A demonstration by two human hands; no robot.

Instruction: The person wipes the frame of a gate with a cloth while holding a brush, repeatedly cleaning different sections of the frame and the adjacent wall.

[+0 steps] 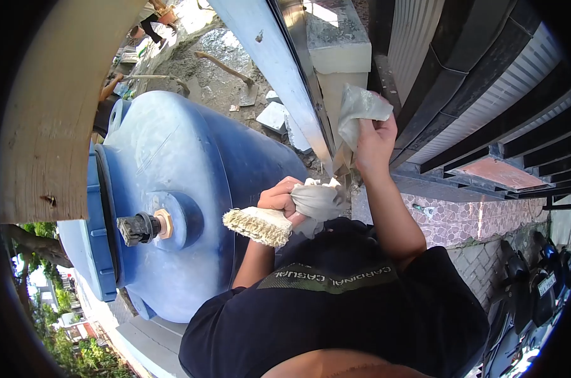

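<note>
My left hand (280, 196) is closed in front of my chest around a crumpled grey plastic bag (318, 201). A thick cream-coloured pad with a rough, fibrous edge, like a brush head (258, 225), juts out on the left below the same fingers. Raised higher and to the right, my right hand (377, 133) pinches a translucent, whitish piece of plastic sheet (360, 112) that hangs from the fingers. The two hands are apart.
A large blue plastic tank (166, 145) with a pipe fitting (141, 228) lies close on my left. A wooden post (46, 126) and a metal post (279, 69) stand nearby. Dark metal bars (487, 75) run along the right. Behind are a hoe (226, 68), rubble (274, 117) and people; motorcycles (537, 283) are parked lower right.
</note>
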